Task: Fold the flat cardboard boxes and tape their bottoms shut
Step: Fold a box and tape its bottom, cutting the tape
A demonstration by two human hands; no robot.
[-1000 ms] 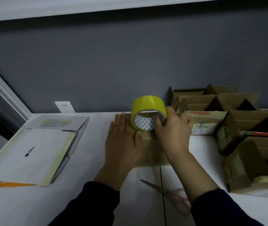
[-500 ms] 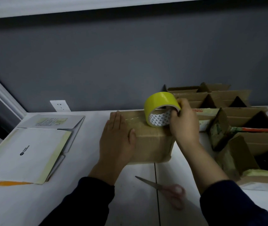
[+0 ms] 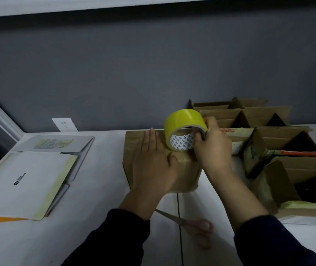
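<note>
Flat white cartons lie at the left of the frame on a pale table, below a wall socket. At centre, a person's left hand presses flat, fingers straight, on a brown cardboard box, while the right hand grips a yellow tape roll standing on edge on the box's top. Pink-handled scissors lie at lower centre between the forearms, and open, assembled boxes crowd the right edge.
</note>
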